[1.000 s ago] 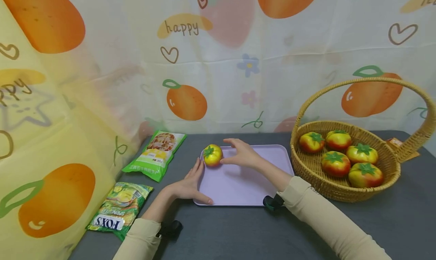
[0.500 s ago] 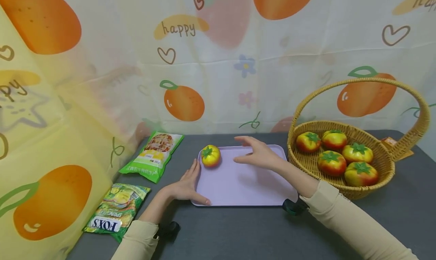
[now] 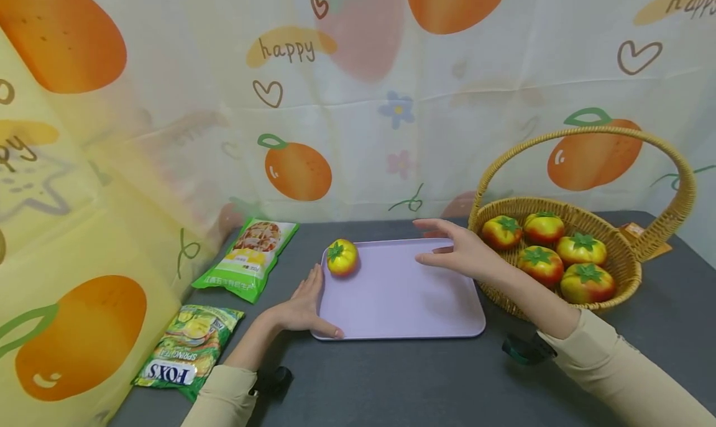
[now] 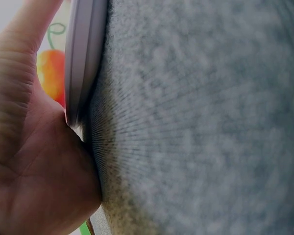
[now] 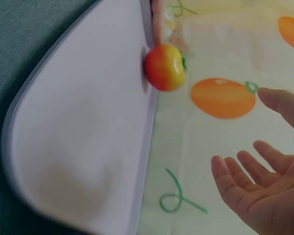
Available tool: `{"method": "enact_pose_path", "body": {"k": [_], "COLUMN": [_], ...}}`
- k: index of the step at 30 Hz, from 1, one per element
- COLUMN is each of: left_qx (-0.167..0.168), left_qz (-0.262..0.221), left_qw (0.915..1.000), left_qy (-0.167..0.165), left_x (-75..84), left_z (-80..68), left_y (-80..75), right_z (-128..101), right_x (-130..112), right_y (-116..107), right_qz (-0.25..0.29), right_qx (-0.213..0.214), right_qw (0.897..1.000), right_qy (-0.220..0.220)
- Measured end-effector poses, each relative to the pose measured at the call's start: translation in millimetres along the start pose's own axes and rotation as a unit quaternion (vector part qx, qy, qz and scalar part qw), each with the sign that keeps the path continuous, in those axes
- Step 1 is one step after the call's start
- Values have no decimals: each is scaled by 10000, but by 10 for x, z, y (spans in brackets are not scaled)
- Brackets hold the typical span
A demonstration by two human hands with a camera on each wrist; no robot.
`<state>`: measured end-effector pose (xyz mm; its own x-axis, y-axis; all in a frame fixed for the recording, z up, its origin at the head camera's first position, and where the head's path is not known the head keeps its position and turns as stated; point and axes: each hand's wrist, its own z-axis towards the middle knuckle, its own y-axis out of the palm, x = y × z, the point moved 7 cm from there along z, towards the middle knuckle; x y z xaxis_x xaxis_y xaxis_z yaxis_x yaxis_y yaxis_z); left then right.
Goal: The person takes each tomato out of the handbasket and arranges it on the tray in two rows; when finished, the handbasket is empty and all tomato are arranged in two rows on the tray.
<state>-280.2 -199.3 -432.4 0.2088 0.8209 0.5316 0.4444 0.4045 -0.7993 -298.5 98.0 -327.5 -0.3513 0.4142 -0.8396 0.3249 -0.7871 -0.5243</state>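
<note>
A yellow-red toy tomato (image 3: 342,257) with a green top sits in the far left corner of a lilac tray (image 3: 403,303) on the dark table; the right wrist view shows the tomato (image 5: 164,67) on the tray (image 5: 78,147) too. My left hand (image 3: 304,303) rests flat against the tray's left edge, thumb at its front corner, and in the left wrist view the palm (image 4: 29,161) presses the tray rim (image 4: 81,63). My right hand (image 3: 455,250) hovers open and empty over the tray's far right corner, close to the wicker basket (image 3: 626,284).
The basket holds several more toy tomatoes (image 3: 539,265) under its tall handle (image 3: 587,135). Two snack bags lie left of the tray: a green one (image 3: 248,256) and a FOXS bag (image 3: 187,349). A fruit-print curtain (image 3: 358,91) closes the back and left.
My right hand has let go of the tomato in the tray and moved right towards the basket, open and empty. The left hand stays against the tray edge.
</note>
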Motion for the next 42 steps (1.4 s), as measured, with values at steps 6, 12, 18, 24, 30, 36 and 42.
{"method": "enact_pose_path", "body": {"k": [6,12,18,24,30,36,42], "left_qx": [-34,-95,-98,-130,-154,-139,-101], "left_qz": [35,9,-10,-37,-81,-87,-88], "left_qw": [10000,9999,9999,9998,9997,9998,9998], "left_qy": [57,73,109,143,154,139,146], "left_x": [-5,16,15,18,20,24,23], "left_z": [-10,-30,-29,-26,-25,-27,-23], "left_y": [-5,-16,-19,-7,-1,-8,-5], "right_z": [-196,-391,-525,-584,-560,-473,-347], "right_x": [63,156,283,432,491,498,539], "right_y": [-263,-523,-744,-930,-1101,-1228,-1289], "right_qz": [-20,-301,-386,-561,-872,-1224,-1628], "right_qx": [160,412,587,685,619,424,85], "right_qw": [9998,9980,9959,9935,9910,9875,9802], "right_qy": [90,365,578,718,802,901,1124]}}
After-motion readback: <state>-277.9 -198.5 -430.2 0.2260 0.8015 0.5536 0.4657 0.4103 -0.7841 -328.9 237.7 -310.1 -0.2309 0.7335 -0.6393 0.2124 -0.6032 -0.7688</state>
